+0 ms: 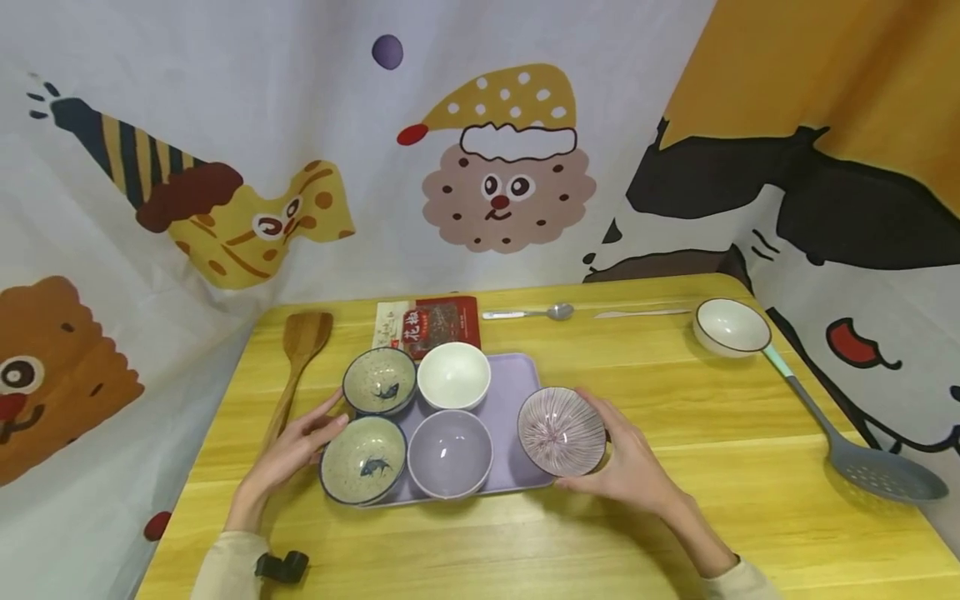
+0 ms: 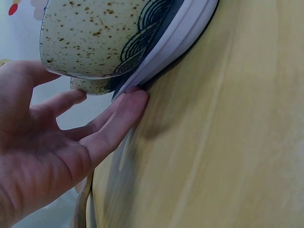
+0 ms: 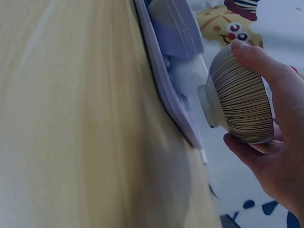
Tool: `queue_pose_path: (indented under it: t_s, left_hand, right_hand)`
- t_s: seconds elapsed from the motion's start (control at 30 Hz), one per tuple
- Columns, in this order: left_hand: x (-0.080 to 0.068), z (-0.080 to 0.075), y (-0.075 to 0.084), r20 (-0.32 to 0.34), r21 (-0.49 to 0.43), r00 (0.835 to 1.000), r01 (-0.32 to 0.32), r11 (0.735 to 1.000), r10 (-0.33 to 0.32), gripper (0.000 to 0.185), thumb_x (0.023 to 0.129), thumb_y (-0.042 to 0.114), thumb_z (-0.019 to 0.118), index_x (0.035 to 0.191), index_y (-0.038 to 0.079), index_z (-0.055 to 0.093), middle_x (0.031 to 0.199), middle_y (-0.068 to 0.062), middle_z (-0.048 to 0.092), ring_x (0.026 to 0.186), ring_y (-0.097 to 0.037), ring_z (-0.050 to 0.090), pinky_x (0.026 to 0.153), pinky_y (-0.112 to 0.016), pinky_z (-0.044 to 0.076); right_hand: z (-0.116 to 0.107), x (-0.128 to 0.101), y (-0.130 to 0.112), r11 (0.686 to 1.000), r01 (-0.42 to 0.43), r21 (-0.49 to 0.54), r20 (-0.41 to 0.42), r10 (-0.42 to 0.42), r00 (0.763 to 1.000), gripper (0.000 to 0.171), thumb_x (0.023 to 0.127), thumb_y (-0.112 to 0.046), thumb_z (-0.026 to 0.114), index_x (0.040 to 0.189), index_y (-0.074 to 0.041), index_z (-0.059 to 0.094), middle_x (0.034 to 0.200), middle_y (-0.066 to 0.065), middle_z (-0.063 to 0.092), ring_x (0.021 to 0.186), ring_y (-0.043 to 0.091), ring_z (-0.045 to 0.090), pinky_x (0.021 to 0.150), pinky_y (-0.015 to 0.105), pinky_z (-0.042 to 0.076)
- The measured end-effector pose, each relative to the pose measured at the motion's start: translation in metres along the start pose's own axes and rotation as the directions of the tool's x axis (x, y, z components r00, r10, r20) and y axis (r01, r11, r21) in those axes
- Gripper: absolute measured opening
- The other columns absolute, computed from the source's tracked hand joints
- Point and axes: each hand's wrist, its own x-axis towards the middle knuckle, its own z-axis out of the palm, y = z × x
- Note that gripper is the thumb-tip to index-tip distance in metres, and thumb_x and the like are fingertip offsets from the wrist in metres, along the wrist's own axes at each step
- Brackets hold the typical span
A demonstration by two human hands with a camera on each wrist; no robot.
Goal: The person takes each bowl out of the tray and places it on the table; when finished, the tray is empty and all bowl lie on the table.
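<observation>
Brown and wooden, a spatula (image 1: 303, 337) lies at left on the worktop (image 1: 480, 550); the left hand (image 1: 296, 454), fingers loosely extended and gripping nothing, touches the rim of a lavender tray (image 1: 514, 377) by two speckled bowls (image 1: 360, 467); a white bowl (image 1: 453, 377) and a purple bowl (image 1: 451, 454) stand next; the right hand (image 1: 628, 462), curved round a striped bowl (image 1: 561, 432), holds it above the tray's right end

the striped bowl (image 1: 561, 432) is showing a smooth, glossy, ceramic-looking glaze. the speckled bowls (image 1: 363, 461), lilac bowl (image 1: 451, 454) and white bowl (image 1: 453, 377) are likewise reflecting light. the tray (image 1: 517, 385) is looking like smooth plastic. the spatula (image 1: 306, 335) and table (image 1: 360, 550) are displaying wood grain, the table carrying a slight sheen. the spoon (image 1: 558, 312) is gleaming as metal. the turner (image 1: 873, 468) is appearing matt. the backdrop (image 1: 300, 50) is presenting creased, matt cloth.
</observation>
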Motion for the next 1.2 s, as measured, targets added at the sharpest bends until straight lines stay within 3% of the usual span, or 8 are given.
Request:
queue_pose_path:
  t_s: [0.13,0.3,0.6,0.83,0.97,1.0,1.07,1.2]
  left_hand:
    - [0.001,0.001,0.000,0.005,-0.007,1.000,-0.002,1.000,0.002,0.073,0.105,0.041,0.053,0.164,0.020,0.016,0.158,-0.032,0.034,0.135,-0.042,0.049,0.097,-0.044,0.056]
    - [0.001,0.000,-0.001,-0.001,0.007,1.000,0.002,1.000,-0.002,0.073,0.105,0.042,0.053,0.164,0.021,0.016,0.158,-0.032,0.035,0.134,-0.041,0.051,0.096,-0.043,0.057]
    - [0.001,0.001,0.000,0.000,0.016,1.000,-0.006,1.000,0.006,0.072,0.106,0.042,0.052,0.164,0.021,0.016,0.157,-0.033,0.035,0.133,-0.043,0.051,0.095,-0.045,0.057]
    - [0.000,0.000,-0.001,0.000,0.011,1.000,-0.013,1.000,0.013,0.072,0.106,0.041,0.052,0.164,0.020,0.016,0.157,-0.035,0.032,0.134,-0.047,0.049,0.097,-0.049,0.056]
    - [0.000,-0.001,-0.002,0.005,0.014,1.000,-0.021,1.000,0.021,0.071,0.106,0.040,0.052,0.164,0.020,0.016,0.158,-0.035,0.031,0.136,-0.049,0.047,0.098,-0.050,0.055]
    - [0.000,-0.001,-0.002,0.007,0.014,1.000,-0.022,1.000,0.022,0.071,0.106,0.040,0.052,0.164,0.020,0.016,0.158,-0.035,0.031,0.136,-0.049,0.047,0.098,-0.050,0.055]
    - [0.000,-0.001,-0.002,0.008,0.014,1.000,-0.024,1.000,0.024,0.071,0.106,0.040,0.052,0.164,0.020,0.015,0.157,-0.035,0.031,0.136,-0.049,0.046,0.098,-0.050,0.055]
    - [0.000,0.000,-0.001,0.009,0.011,1.000,-0.025,1.000,0.025,0.071,0.106,0.039,0.052,0.164,0.020,0.016,0.158,-0.035,0.031,0.136,-0.049,0.046,0.098,-0.050,0.055]
  right_hand:
    - [-0.015,-0.003,0.005,0.999,-0.024,-0.034,-0.079,0.021,0.997,0.125,0.052,-0.036,0.103,0.156,-0.011,0.038,0.143,0.013,0.056,0.113,0.023,0.061,0.089,0.025,0.056]
    - [-0.034,-0.006,0.014,0.997,-0.075,-0.027,-0.158,0.069,0.985,0.124,0.054,-0.029,0.103,0.158,-0.014,0.036,0.150,0.017,0.049,0.118,0.027,0.057,0.090,0.006,0.044]
    - [-0.072,-0.017,0.020,0.973,-0.232,-0.012,-0.254,0.221,0.942,0.121,0.063,-0.021,0.099,0.161,-0.014,0.028,0.152,0.027,0.042,0.125,0.043,0.050,0.087,-0.005,0.031]
    - [-0.096,-0.026,0.033,0.954,-0.300,-0.020,-0.389,0.269,0.881,0.120,0.062,-0.016,0.098,0.160,-0.011,0.030,0.149,0.028,0.046,0.120,0.043,0.052,0.083,-0.005,0.033]
    - [-0.108,-0.033,0.044,0.927,-0.374,-0.026,-0.450,0.323,0.833,0.117,0.064,-0.018,0.098,0.160,-0.015,0.031,0.148,0.025,0.049,0.117,0.013,0.054,0.080,-0.005,0.035]
    - [-0.111,-0.034,0.047,0.918,-0.396,-0.024,-0.462,0.341,0.819,0.116,0.065,-0.019,0.097,0.161,-0.017,0.031,0.148,0.024,0.049,0.116,0.012,0.054,0.079,-0.004,0.035]
    - [-0.116,-0.037,0.052,0.901,-0.435,-0.012,-0.480,0.376,0.793,0.115,0.067,-0.020,0.096,0.161,-0.020,0.030,0.151,0.022,0.047,0.118,0.013,0.053,0.077,-0.003,0.035]
    - [-0.127,-0.041,0.060,0.855,-0.518,-0.002,-0.525,0.440,0.728,0.115,0.067,-0.024,0.096,0.161,-0.021,0.030,0.157,0.017,0.043,0.128,0.039,0.049,0.088,0.009,0.039]
